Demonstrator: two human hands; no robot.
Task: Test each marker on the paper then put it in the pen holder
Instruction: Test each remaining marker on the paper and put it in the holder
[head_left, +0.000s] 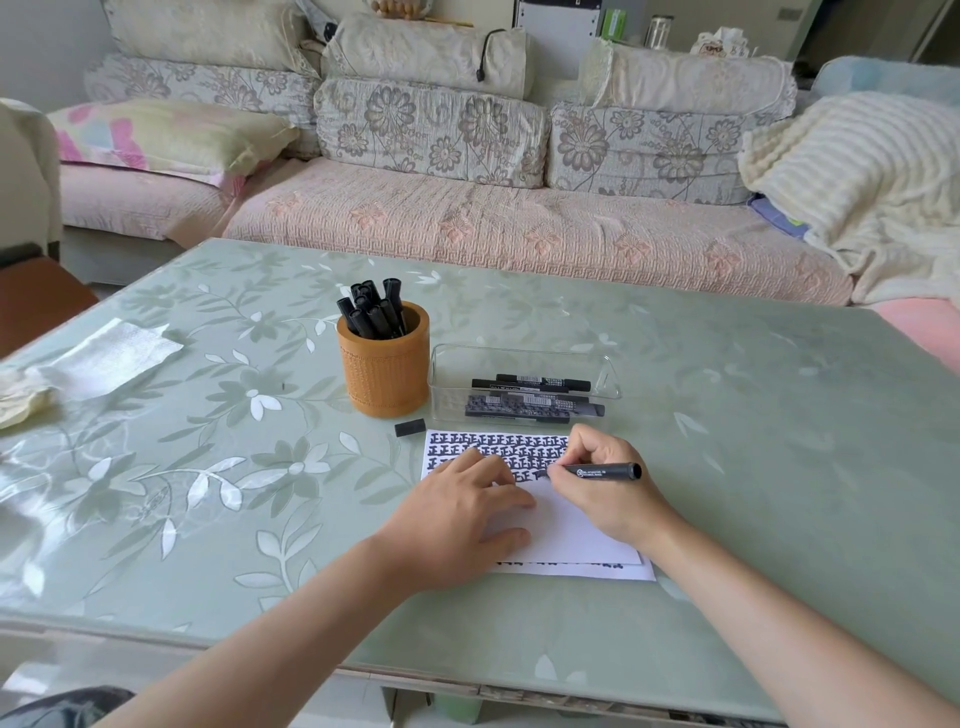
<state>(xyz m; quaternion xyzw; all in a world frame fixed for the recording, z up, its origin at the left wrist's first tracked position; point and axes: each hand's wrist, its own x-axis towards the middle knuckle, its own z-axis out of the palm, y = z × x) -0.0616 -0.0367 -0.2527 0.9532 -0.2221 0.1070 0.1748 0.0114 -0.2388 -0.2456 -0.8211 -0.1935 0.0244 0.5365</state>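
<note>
The marker (602, 472), pinched in the right hand's (608, 483) fingers, is marking the paper (561, 525) under the flat, open left hand (457, 514); capping and the pen holder (383, 364) likely follow.

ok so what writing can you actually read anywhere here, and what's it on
"正", handwritten over and over in black rows on the paper.
White print on the barrel of the marker held in the right hand: too small to read.
Barcode labels and print on the markers in the clear tray: too blurred to read.
Markers in the pen holder: no legible text.
</note>
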